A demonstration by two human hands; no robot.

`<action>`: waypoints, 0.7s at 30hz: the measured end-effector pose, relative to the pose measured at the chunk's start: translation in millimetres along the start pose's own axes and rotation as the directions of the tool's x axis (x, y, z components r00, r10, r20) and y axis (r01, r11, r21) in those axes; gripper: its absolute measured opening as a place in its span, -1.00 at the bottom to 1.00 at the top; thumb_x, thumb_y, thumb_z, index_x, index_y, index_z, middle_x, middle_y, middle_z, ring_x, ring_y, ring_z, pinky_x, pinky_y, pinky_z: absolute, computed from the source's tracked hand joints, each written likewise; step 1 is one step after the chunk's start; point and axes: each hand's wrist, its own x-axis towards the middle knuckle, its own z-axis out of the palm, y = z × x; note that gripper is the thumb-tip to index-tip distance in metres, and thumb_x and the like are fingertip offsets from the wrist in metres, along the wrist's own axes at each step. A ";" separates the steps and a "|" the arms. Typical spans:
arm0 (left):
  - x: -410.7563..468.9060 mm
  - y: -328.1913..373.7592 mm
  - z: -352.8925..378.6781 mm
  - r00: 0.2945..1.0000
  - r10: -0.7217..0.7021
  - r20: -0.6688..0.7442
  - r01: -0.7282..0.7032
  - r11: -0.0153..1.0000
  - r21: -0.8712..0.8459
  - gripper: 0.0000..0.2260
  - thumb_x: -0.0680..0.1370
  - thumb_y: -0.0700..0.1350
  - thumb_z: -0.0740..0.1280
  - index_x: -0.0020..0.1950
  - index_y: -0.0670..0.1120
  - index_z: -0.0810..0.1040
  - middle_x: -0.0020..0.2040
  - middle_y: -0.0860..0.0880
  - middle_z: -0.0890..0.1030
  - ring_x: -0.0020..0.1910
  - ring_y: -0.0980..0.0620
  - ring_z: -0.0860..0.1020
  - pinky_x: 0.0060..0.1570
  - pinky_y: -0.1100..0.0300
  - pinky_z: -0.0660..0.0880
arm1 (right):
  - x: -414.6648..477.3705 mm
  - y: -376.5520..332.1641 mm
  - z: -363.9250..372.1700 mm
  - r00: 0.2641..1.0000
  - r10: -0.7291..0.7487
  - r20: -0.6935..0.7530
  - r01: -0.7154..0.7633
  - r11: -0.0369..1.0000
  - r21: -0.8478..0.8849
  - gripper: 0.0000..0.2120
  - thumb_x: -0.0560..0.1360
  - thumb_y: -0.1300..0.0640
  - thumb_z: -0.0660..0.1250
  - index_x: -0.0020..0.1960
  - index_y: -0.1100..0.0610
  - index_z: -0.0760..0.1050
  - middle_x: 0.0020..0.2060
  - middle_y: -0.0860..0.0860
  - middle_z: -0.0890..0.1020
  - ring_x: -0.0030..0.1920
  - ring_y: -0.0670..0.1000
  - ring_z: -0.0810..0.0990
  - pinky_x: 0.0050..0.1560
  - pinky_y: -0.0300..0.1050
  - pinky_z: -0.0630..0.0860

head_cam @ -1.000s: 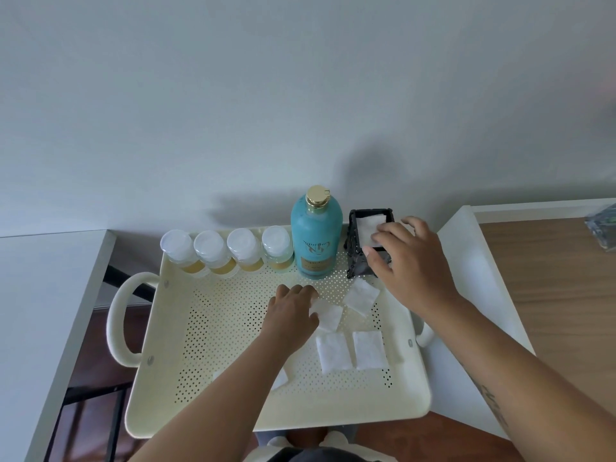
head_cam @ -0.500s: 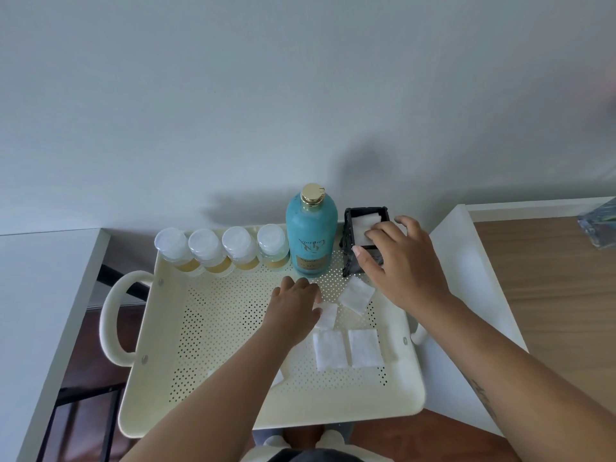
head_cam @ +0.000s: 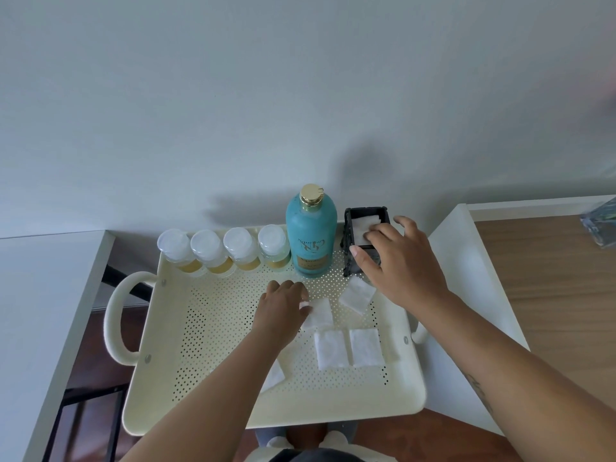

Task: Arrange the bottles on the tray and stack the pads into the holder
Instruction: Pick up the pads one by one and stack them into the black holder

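The black holder (head_cam: 348, 236) stands upright in the far right corner of the tray (head_cam: 333, 408), with a white pad (head_cam: 361, 227) lying flat inside it. The right hand (head_cam: 403, 261) reaches over it palm down. Its fingers are stretched out and loose, the fingertips press on that pad, and the thumb lies against the holder's near wall. Its forearm runs in from the near right corner.

Just beside the holder, toward the near edge, a tilted pad (head_cam: 357, 295) lies on the perforated floor. Left of it the left hand (head_cam: 283, 310) comes in from the near edge, knuckles up. Its fingers are bent down onto the left edge of a third pad (head_cam: 320, 314); I cannot tell whether they pinch it or only touch it.

A fourth pad (head_cam: 331, 349) and a fifth pad (head_cam: 366, 346) lie side by side closer to the near edge. A sixth pad (head_cam: 275, 375) shows partly under the left forearm.

Along the far edge, left of the holder, stands a tall teal bottle (head_cam: 311, 238) with a gold cap. Beyond it, toward the far left corner, four small bottles (head_cam: 239, 243) with white caps stand in a close row.
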 end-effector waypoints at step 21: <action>-24.3 20.2 -28.7 0.937 -0.327 0.118 0.280 0.507 -0.815 -0.95 0.51 -0.08 0.43 -0.07 0.03 0.59 -0.15 0.00 0.69 -0.27 0.12 0.56 -0.35 0.33 0.47 | -25.4 -11.3 -8.2 0.957 -0.108 -0.270 0.146 0.981 0.125 -0.75 0.52 0.01 0.29 0.11 0.13 0.56 0.13 0.03 0.58 0.21 0.16 0.44 0.17 0.05 0.43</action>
